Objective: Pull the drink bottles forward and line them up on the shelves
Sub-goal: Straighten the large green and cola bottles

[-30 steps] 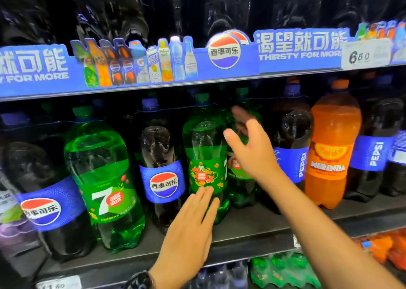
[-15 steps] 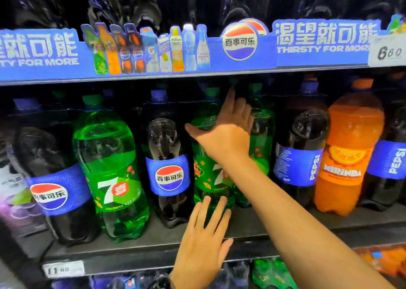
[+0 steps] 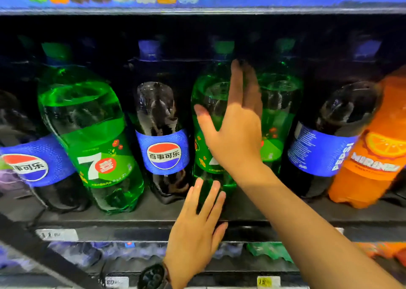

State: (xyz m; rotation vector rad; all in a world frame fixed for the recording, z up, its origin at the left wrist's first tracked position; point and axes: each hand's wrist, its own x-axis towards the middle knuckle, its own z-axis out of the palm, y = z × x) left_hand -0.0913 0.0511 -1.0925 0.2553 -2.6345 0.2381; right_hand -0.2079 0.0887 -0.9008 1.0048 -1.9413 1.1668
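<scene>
Dim shelf recess, bright glossy bottle fronts, motion blur and wide-angle bending toward the edges.

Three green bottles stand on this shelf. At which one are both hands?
The middle green plastic bottle, right of the centre dark Pepsi bottle: the right hand covers its label, the left hand reaches its base. The leftmost green bottle stands untouched.

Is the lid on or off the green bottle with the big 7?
On. The green bottle has a green cap sitting on top of its neck, though that part is a bit blurry.
</scene>
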